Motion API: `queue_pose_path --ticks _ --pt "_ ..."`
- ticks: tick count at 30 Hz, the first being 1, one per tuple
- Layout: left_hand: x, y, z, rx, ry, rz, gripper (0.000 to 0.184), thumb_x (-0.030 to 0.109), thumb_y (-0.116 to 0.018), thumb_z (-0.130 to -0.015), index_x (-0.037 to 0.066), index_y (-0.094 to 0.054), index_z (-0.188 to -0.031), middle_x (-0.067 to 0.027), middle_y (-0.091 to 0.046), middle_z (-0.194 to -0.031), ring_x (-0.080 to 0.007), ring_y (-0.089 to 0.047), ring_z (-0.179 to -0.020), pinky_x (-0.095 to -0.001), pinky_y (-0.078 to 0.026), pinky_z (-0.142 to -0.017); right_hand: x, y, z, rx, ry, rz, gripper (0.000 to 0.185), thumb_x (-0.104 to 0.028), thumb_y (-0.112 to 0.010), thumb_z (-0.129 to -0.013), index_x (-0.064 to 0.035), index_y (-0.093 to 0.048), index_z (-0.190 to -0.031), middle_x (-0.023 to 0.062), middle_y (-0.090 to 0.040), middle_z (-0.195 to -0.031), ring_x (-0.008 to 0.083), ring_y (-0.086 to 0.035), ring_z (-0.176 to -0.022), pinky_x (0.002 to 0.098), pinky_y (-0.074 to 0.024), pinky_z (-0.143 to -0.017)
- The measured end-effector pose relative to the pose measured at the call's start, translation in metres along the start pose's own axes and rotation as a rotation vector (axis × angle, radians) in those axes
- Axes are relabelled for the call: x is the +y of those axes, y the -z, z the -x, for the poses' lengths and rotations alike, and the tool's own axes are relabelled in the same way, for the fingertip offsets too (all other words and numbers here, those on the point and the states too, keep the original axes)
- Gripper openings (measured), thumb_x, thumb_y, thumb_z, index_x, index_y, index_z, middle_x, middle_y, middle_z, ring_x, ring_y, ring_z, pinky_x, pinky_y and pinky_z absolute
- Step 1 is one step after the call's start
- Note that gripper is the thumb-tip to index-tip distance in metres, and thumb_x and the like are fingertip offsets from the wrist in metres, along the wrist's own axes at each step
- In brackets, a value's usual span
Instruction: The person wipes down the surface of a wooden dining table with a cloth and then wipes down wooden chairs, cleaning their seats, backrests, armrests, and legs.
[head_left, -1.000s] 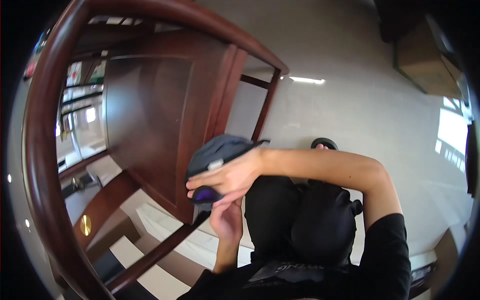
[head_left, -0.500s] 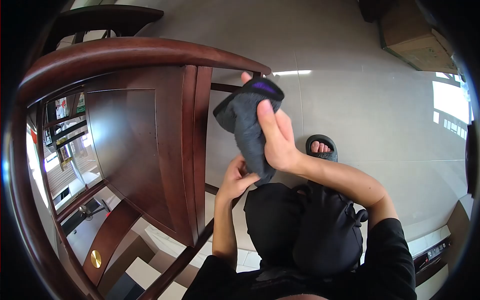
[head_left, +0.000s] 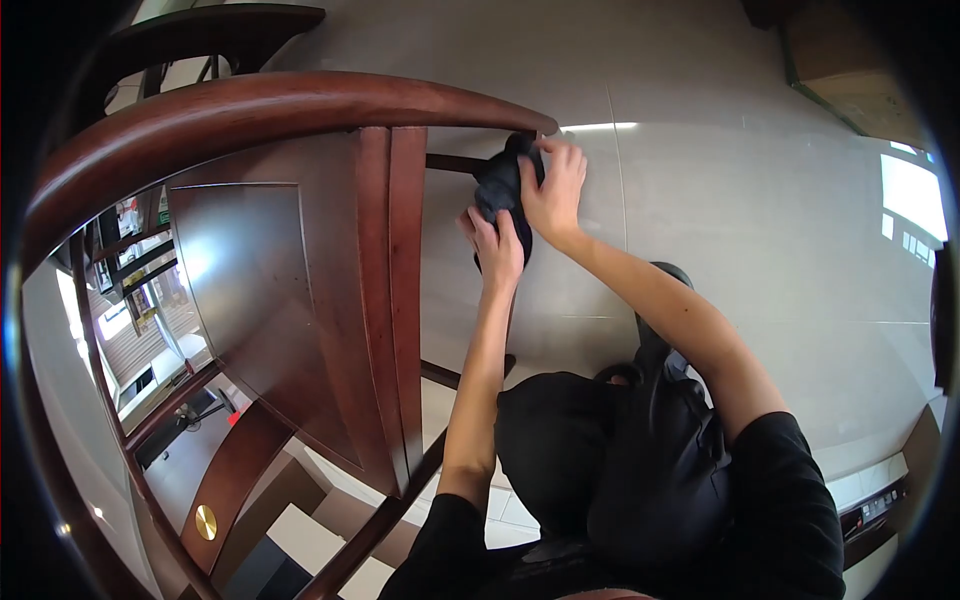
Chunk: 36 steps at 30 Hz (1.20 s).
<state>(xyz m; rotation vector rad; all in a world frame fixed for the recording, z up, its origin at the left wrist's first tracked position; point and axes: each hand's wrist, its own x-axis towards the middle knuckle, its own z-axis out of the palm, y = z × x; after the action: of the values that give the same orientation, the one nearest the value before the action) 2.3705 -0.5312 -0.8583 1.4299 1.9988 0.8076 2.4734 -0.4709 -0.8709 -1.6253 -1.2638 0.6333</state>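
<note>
A soft dark grey and black cloth piece [head_left: 497, 195] is at the front end of the wooden armrest [head_left: 330, 98]. I cannot tell exactly what kind of item it is, or whether it touches the wood. My left hand [head_left: 497, 243] grips its lower part, thumb on the near face. Higher up on the right, my right hand [head_left: 556, 190] has its thumb against the cloth and its fingers bent over the top edge by the armrest tip. The fingertips are partly hidden. Below the hands, a thin dark strip runs down toward my knees.
The dark wooden chair [head_left: 260, 300], with a broad panel, fills the left side. Behind it another wooden chair [head_left: 210, 35] shows. Grey floor tiles [head_left: 740, 200] spread to the right, with a cardboard box [head_left: 850, 80] at the upper right. My knees [head_left: 560, 440] are close below.
Both hands have carried the cloth piece up and away from my lap to the armrest end. Its purple-lined opening no longer shows. My sandalled foot has shifted and is mostly hidden.
</note>
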Motion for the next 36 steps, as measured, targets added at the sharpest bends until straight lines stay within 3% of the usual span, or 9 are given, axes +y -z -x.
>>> queue_pose_path --ticks 4,5,8,14,17,22,27,32,36 --pt "0.025 -0.011 -0.022 0.101 -0.218 0.033 0.041 0.029 -0.052 -0.102 -0.003 -0.048 -0.127 -0.0291 -0.042 -0.135 -0.0429 -0.044 -0.120 -0.0514 -0.033 -0.105 -0.004 -0.005 -0.010 0.043 -0.674 -0.427 0.023 -0.018 -0.070 -0.087 -0.0010 -0.058 -0.096 0.0115 -0.064 -0.093 0.0216 -0.060 -0.078 0.0366 -0.0498 -0.075" --pt "0.033 -0.012 -0.031 0.103 -0.213 0.033 0.041 0.029 -0.052 -0.102 -0.003 -0.048 -0.127 -0.0291 -0.042 -0.135 -0.0429 -0.044 -0.120 -0.0514 -0.033 -0.105 -0.006 -0.010 -0.012 0.159 -0.635 -0.408 0.025 -0.021 -0.070 -0.088 -0.0008 -0.057 -0.096 0.0100 -0.063 -0.080 0.0182 -0.057 -0.066 0.0330 -0.0498 -0.067" --pt "0.042 -0.019 -0.053 0.107 -0.356 -0.022 0.040 0.030 -0.052 -0.102 -0.002 -0.052 -0.127 -0.0229 -0.049 -0.135 -0.0410 -0.045 -0.120 -0.0503 -0.032 -0.105 -0.002 -0.014 -0.019 0.211 -0.713 -0.450 0.025 -0.021 -0.070 -0.088 -0.0004 -0.057 -0.095 0.0103 -0.063 -0.081 0.0194 -0.058 -0.069 0.0346 -0.0503 -0.069" --pt "0.021 0.000 -0.018 0.002 -0.447 -0.075 0.040 0.025 -0.054 -0.101 -0.002 -0.054 -0.130 -0.0197 -0.055 -0.137 -0.0411 -0.049 -0.125 -0.0478 -0.034 -0.105 0.012 0.001 0.009 0.039 -0.824 -0.421 0.026 -0.021 -0.069 -0.089 -0.0001 -0.053 -0.093 0.0103 -0.059 -0.074 0.0142 -0.053 -0.069 0.0328 -0.0491 -0.068" --pt "0.016 0.001 -0.019 0.038 -0.414 -0.034 0.039 0.023 -0.052 -0.102 -0.003 -0.053 -0.131 -0.0211 -0.053 -0.140 -0.0404 -0.051 -0.126 -0.0483 -0.037 -0.105 -0.006 0.009 0.018 0.043 -0.433 -0.406 0.021 -0.016 -0.067 -0.092 -0.0022 -0.051 -0.094 0.0071 -0.055 -0.071 0.0127 -0.051 -0.066 0.0295 -0.0472 -0.063" --pt "0.015 -0.008 -0.050 0.118 -0.044 0.057 0.027 0.019 -0.051 -0.103 -0.004 -0.060 -0.115 -0.0211 -0.062 -0.107 -0.0419 -0.059 -0.103 -0.0456 -0.045 -0.088 -0.004 -0.008 -0.012 -0.039 0.087 -0.125 0.025 -0.018 -0.070 -0.087 -0.0032 -0.055 -0.101 0.0151 -0.061 -0.110 0.0369 -0.055 -0.095 0.0443 -0.0459 -0.082" --pt "0.001 0.000 0.000 0.156 -0.127 -0.066 0.019 0.011 -0.050 -0.097 -0.007 -0.048 -0.103 -0.0294 -0.053 -0.102 -0.0497 -0.052 -0.096 -0.0536 -0.041 -0.081 0.019 0.031 0.024 -0.325 0.507 0.144 0.042 -0.026 -0.068 -0.089 -0.0105 -0.054 -0.126 0.0099 -0.057 -0.127 0.0301 -0.055 -0.108 0.0435 -0.0424 -0.090" --pt "-0.038 0.065 0.104 -0.140 0.143 -0.236 0.027 0.016 -0.049 -0.098 -0.005 -0.048 -0.115 -0.0329 -0.057 -0.104 -0.0530 -0.055 -0.096 -0.0559 -0.044 -0.079 0.020 0.042 0.086 -0.811 0.756 0.008 0.044 -0.032 -0.069 -0.087 -0.0121 -0.055 -0.124 0.0070 -0.058 -0.124 0.0256 -0.056 -0.108 0.0379 -0.0441 -0.089" --pt "-0.060 0.116 0.188 -0.154 0.099 -0.413 0.029 0.019 -0.053 -0.096 -0.006 -0.049 -0.111 -0.0332 -0.056 -0.105 -0.0528 -0.055 -0.097 -0.0566 -0.046 -0.080 0.003 0.040 0.147 -0.904 1.121 -0.080 0.035 -0.025 -0.062 -0.086 -0.0121 -0.058 -0.119 0.0044 -0.060 -0.123 0.0201 -0.056 -0.110 0.0322 -0.0437 -0.093"
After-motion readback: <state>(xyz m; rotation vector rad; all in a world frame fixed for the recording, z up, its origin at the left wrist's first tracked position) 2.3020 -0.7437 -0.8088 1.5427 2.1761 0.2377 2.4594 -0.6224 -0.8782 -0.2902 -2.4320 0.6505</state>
